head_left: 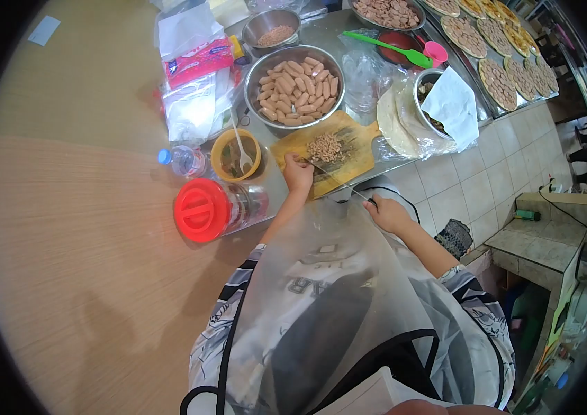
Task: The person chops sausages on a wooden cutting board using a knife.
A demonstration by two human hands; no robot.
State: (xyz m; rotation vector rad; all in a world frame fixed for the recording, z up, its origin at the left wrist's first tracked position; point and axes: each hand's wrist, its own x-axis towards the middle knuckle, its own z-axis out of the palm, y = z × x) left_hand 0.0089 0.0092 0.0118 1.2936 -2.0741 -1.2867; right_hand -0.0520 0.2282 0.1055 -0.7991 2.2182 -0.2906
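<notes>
A wooden cutting board (359,135) lies on the table in front of me, with a small heap of chopped brown pieces (324,147) in its middle. My right hand (387,212) is closed around the dark handle of a knife (338,181), whose thin blade slants across the board's near side. At the blade's far end, my left hand (298,174) has its fingers drawn together at the knife tip, by the board's left edge. Just beyond the board stands a metal bowl (252,114) full of short sausage pieces (300,90).
Left of the board are a yellow bowl (218,164) with a white spoon, a water bottle (187,160) and a red-lidded jar (202,210). Right are flatbreads (390,117) and a pot (419,90) partly covered by paper. Several topped pizzas (498,83) fill trays behind.
</notes>
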